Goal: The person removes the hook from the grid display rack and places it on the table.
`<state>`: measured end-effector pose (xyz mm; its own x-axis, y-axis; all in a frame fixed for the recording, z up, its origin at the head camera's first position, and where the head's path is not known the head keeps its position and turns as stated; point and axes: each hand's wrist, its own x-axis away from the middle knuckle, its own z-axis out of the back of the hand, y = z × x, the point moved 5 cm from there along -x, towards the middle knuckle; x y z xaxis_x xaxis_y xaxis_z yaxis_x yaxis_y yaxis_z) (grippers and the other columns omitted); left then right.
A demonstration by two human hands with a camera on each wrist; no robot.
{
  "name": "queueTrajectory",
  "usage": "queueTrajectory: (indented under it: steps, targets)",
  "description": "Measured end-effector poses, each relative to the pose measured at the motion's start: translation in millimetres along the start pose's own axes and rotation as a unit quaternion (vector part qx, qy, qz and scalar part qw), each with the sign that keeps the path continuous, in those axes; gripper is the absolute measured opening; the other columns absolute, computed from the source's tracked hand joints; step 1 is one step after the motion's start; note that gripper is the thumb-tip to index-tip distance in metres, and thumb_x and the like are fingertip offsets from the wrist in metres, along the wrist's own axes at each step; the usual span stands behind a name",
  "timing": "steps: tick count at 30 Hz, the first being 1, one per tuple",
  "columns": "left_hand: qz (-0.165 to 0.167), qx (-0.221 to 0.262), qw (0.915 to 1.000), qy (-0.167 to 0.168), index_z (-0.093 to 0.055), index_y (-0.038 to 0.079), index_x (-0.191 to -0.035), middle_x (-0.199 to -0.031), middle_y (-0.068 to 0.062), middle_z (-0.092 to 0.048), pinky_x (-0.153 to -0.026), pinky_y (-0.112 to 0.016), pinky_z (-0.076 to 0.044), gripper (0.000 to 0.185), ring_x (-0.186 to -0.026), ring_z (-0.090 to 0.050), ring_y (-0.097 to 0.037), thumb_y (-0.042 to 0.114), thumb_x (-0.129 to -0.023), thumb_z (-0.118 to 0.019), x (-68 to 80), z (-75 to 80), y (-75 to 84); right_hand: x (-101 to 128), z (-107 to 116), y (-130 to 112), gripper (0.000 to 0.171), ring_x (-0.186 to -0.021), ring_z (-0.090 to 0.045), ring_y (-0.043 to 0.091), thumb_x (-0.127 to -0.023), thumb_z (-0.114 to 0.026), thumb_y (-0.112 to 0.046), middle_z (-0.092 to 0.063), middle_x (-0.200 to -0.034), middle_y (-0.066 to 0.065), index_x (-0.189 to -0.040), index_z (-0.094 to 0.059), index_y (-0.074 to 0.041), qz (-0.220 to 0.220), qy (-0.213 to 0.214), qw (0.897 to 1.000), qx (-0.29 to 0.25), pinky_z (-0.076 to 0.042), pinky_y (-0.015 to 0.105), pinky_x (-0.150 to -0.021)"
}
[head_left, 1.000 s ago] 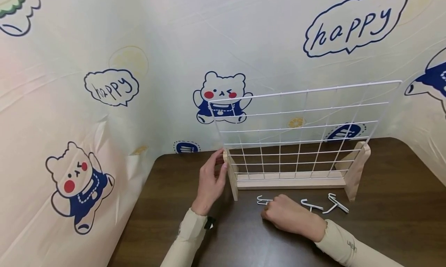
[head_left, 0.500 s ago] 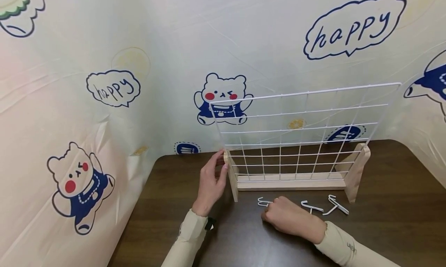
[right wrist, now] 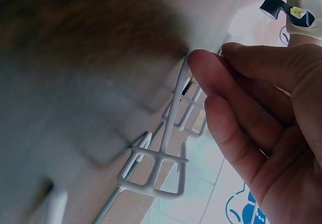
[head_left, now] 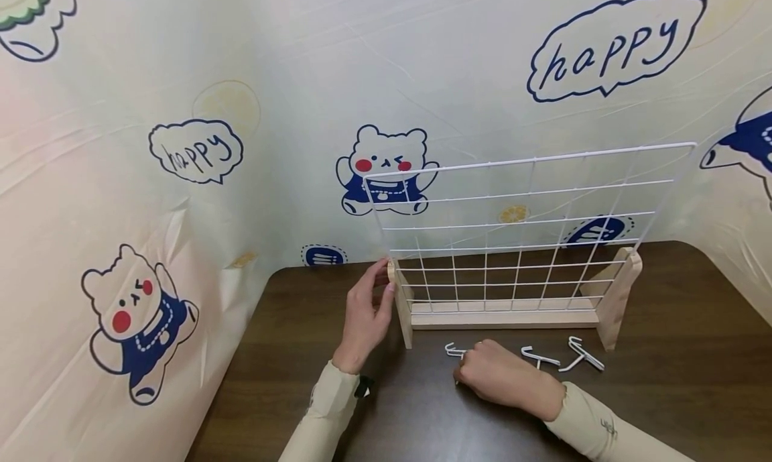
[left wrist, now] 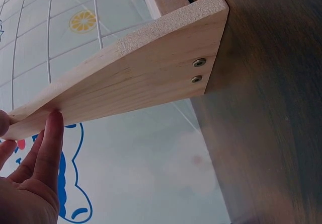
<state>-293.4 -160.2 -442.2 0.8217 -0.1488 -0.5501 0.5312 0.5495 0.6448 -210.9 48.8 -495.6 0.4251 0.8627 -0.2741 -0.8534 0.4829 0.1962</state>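
My left hand [head_left: 364, 314] grips the upper end of the rack's wooden left side panel [head_left: 402, 314]; in the left wrist view its fingers lie against the panel's outer face and the thumb is at its edge. The rack holds an upright white wire grid [head_left: 485, 268]. My right hand [head_left: 497, 375] is low over the table in front of the rack. Its thumb and forefinger pinch the free end of a white wire hook's stem [right wrist: 173, 103]. The double-hooked end [head_left: 454, 349] of that hook sticks out to the left of the hand, which hides the rest.
Two more white hooks, one in the middle [head_left: 541, 357] and one farther right [head_left: 586, 355], lie on the dark wooden table [head_left: 693, 368] beside my right hand. A printed cloth [head_left: 289, 113] hangs behind and to the left of the table.
The right hand has shifted very slightly at the white hook, and a little less of the hook shows. My left hand and the rack keep their places.
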Motion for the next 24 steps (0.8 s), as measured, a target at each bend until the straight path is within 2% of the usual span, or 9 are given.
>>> queueTrajectory:
  steps: [6, 14, 19, 24]
  targets:
    - [0.003, -0.001, 1.0000, -0.002, -0.053, 0.017, -0.149, -0.133, -0.010, -0.069, -0.076, -0.034, -0.067, 0.044, -0.110, -0.073, -0.027, 0.020, -0.106, -0.061, -0.7, -1.3, -0.1, 1.1, -0.1, 0.3, 0.028, -0.048, -0.054, 0.014, -0.078, -0.081, -0.016, -0.060, -0.055, -0.010, -0.063, -0.060, -0.027, 0.000, 0.003, 1.000, -0.004, -0.034, 0.033, -0.045]
    - [0.005, -0.004, 1.0000, -0.003, -0.053, 0.014, -0.149, -0.134, -0.010, -0.069, -0.077, -0.038, -0.067, 0.045, -0.110, -0.073, -0.027, 0.019, -0.105, -0.061, -1.0, -1.2, -0.8, 4.5, 6.9, 2.6, 0.028, -0.048, -0.055, 0.012, -0.089, -0.080, -0.028, -0.060, -0.058, -0.011, -0.069, -0.059, -0.025, 0.004, 0.035, 0.999, -0.039, -0.033, 0.031, -0.042]
    - [0.008, -0.012, 0.9999, -0.002, -0.053, 0.013, -0.149, -0.134, -0.010, -0.069, -0.077, -0.036, -0.067, 0.045, -0.111, -0.073, -0.027, 0.020, -0.105, -0.061, -1.8, 0.6, -2.8, 4.2, 14.1, 3.9, 0.025, -0.051, -0.059, 0.011, -0.088, -0.081, -0.029, -0.062, -0.063, -0.012, -0.074, -0.062, -0.025, 0.007, 0.045, 0.998, -0.045, -0.036, 0.029, -0.042]
    - [0.007, -0.016, 0.9998, -0.003, -0.051, 0.017, -0.152, -0.135, -0.010, -0.069, -0.078, -0.037, -0.067, 0.047, -0.111, -0.073, -0.027, 0.022, -0.106, -0.060, -1.2, 0.7, -6.3, 4.6, 17.0, 3.0, 0.024, -0.052, -0.059, 0.010, -0.088, -0.081, -0.029, -0.063, -0.065, -0.013, -0.075, -0.061, -0.025, 0.013, 0.055, 0.997, -0.044, -0.036, 0.028, -0.042]
